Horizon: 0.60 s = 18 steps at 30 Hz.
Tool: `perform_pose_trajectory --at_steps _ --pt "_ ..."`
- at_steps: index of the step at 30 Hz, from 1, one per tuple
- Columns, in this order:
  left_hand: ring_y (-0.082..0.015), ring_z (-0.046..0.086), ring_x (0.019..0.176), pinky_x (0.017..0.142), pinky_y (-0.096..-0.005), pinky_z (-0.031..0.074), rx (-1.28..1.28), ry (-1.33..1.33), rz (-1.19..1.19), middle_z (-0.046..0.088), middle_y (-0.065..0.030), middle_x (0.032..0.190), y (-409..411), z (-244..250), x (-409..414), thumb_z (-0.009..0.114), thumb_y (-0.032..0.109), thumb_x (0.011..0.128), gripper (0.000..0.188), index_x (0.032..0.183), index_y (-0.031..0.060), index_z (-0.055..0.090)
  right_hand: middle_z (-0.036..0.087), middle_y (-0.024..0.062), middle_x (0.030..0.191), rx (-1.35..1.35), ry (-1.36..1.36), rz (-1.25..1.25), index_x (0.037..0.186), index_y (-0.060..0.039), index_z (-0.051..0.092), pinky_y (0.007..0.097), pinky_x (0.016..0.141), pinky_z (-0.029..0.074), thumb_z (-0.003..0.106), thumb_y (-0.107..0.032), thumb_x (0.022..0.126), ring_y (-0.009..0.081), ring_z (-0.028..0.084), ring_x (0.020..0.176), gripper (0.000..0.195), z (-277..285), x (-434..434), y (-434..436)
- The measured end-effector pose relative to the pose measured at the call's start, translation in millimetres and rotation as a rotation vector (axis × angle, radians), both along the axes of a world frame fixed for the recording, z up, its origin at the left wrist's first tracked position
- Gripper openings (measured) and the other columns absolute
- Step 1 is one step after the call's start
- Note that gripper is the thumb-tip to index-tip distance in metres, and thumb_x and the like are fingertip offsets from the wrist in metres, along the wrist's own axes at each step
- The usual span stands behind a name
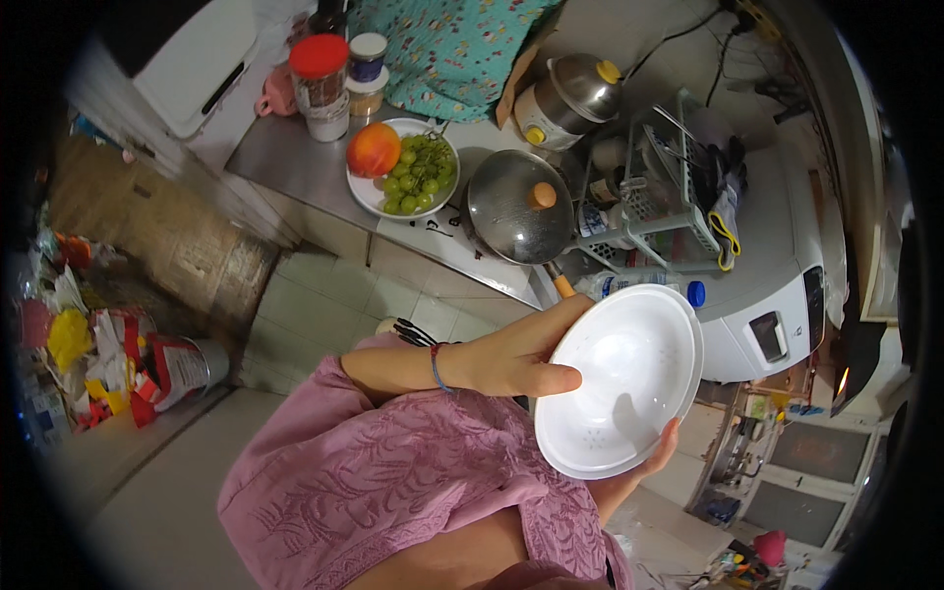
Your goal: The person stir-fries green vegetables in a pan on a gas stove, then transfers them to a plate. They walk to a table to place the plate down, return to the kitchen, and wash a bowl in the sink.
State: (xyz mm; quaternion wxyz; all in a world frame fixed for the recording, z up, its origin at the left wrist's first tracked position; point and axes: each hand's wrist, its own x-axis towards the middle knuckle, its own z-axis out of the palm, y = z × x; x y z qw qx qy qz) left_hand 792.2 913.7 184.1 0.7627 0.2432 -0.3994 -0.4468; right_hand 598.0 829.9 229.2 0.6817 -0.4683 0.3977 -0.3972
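Observation:
Both my hands hold a white oval-looking bowl, tilted so its inside faces up towards me. My left hand, with a thin blue and red bracelet at the wrist, grips the near left rim; its thumb lies over the edge and its fingers are hidden. At the lower right rim, my right hand supports the bowl from outside, mostly hidden behind it. Small clustered marks like holes show in the bowl's wall, and a second rim appears along its right side. No food is visible inside.
Beyond the bowl stands a lidded pan. Left of it, a plate carries green grapes and an orange-red fruit. Jars, a steel pot-like appliance, a dish rack, a plastic bottle and a white appliance surround them.

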Motion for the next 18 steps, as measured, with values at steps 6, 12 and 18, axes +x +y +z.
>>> perform_pose_trajectory --at_steps 6,12,18 --pt "-0.0142 0.059 0.08 0.069 -0.0277 0.047 -0.177 -0.413 0.104 0.061 -0.0074 0.085 -54 -7 43 0.046 0.067 0.083 0.074 0.115 -0.0006 0.049 0.047 0.0184 0.126 0.078 -0.055 -0.137 0.134 0.0014 0.036 0.0424 0.089 0.045 0.045 -0.048 0.082 0.0319 0.05 0.112 0.072 -4 -26 -12" --pt "-0.0293 0.052 0.1 0.086 -0.0346 0.042 0.115 -0.874 1.196 0.052 -0.0173 0.107 -222 -2 218 0.057 0.027 0.088 0.046 0.122 -0.0007 0.044 0.047 0.0178 0.124 0.03 -0.132 -0.255 0.133 0.0006 0.037 0.0431 0.089 0.045 0.044 -0.05 0.082 0.0319 0.051 0.11 0.072 -4 -61 -17" --pt "-0.0321 0.023 0.135 0.105 -0.0598 0.014 0.486 -1.373 1.427 0.036 -0.0137 0.14 -319 -47 271 0.057 0.049 0.08 0.076 0.136 0.0039 0.033 0.046 0.014 0.124 0.06 -0.183 -0.491 0.131 -0.0077 0.04 0.0428 0.085 0.045 0.043 -0.051 0.083 0.0292 0.051 0.107 0.065 10 -65 -13"
